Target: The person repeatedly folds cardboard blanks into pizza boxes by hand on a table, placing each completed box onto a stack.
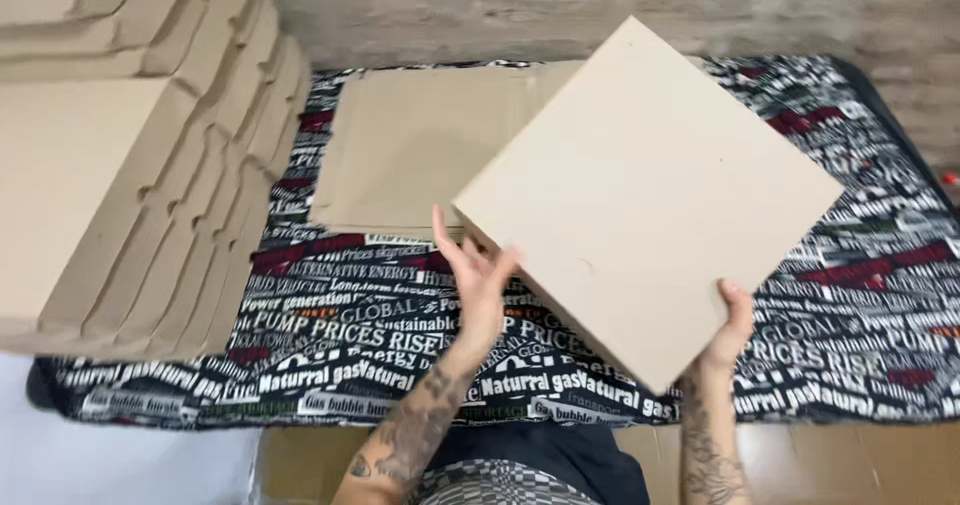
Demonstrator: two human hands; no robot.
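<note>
A flat folded cardboard box [650, 195] is held up in the air, turned like a diamond, above a mattress covered in black, white and red printed fabric [860, 295]. My left hand [478, 275] presses against the box's lower left edge with fingers spread. My right hand [733, 327] grips its lower right edge, thumb on top. Both forearms are tattooed.
A tall leaning stack of folded cardboard boxes [130, 155] stands at the left. Flat unfolded cardboard sheets [420, 145] lie on the fabric behind the held box. A rough stone wall [560, 5] runs along the back. More cardboard [300, 460] lies on the floor near my knees.
</note>
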